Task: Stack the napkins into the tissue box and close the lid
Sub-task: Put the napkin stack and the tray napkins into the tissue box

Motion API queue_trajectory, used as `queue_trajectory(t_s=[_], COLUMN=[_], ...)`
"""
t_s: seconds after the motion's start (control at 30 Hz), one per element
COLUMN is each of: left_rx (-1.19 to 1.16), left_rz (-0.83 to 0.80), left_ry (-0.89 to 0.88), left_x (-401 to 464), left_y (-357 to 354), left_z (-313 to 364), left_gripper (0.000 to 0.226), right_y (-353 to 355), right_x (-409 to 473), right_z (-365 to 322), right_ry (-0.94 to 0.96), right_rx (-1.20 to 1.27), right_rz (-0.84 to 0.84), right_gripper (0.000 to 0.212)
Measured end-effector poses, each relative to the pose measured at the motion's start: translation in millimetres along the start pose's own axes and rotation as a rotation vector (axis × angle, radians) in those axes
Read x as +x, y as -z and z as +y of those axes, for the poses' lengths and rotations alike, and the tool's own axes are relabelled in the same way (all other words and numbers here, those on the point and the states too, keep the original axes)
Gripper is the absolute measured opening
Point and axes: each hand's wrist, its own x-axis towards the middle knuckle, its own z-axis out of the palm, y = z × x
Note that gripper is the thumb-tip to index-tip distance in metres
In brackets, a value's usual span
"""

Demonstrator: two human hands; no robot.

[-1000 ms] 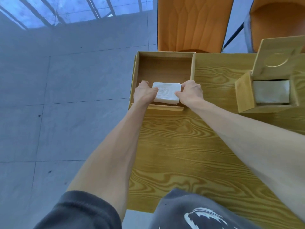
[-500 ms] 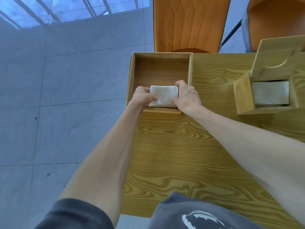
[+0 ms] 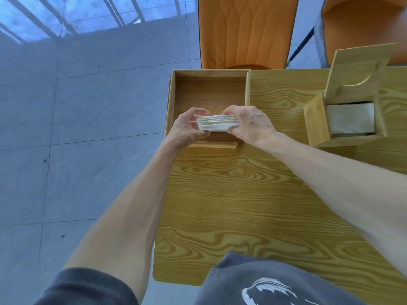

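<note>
Napkin stack (image 3: 217,125) held edge-on above the near end of the wooden tray (image 3: 175,95), right hand (image 3: 250,126) clamping one end, left hand (image 3: 188,128) pinching the other. Tissue box (image 3: 313,119) stands well apart on the worktop (image 3: 231,194), lid (image 3: 356,73) raised, napkins inside.

Two hands are counted, the left hand (image 3: 187,126) and the right hand (image 3: 251,126). One napkin stack (image 3: 217,125), one tray (image 3: 209,73), one tissue box (image 3: 345,119), one worktop (image 3: 242,194) and two chairs, near (image 3: 244,31) and right (image 3: 361,25), are seen.
</note>
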Motion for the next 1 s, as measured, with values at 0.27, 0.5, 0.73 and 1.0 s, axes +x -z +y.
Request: queue_trajectory(t_s=[0.27, 0.5, 0.73, 1.0], left_rx=[0.203, 0.213, 0.175, 0.107], left_rz=[0.092, 0.122, 0.122, 0.133], left_ry=[-0.043, -0.029, -0.09, -0.157], left_x=[-3, -10, -24, -43], left_y=[-4, -9, -25, -78], left_z=[-4, 0, 25, 67], left_gripper=[0.031, 0.021, 0.024, 0.036], right_y=[-4, 6, 28, 66], right_x=[-9, -19, -42, -89], right_z=[1, 6, 23, 65], right_ry=[-0.011, -0.047, -0.079, -0.173], right_rx=[0.001, 0.024, 0.13, 0.271], right_rz=[0.034, 0.082, 0.157, 0.246], right_gripper=[0.034, 0.031, 0.031, 0.031])
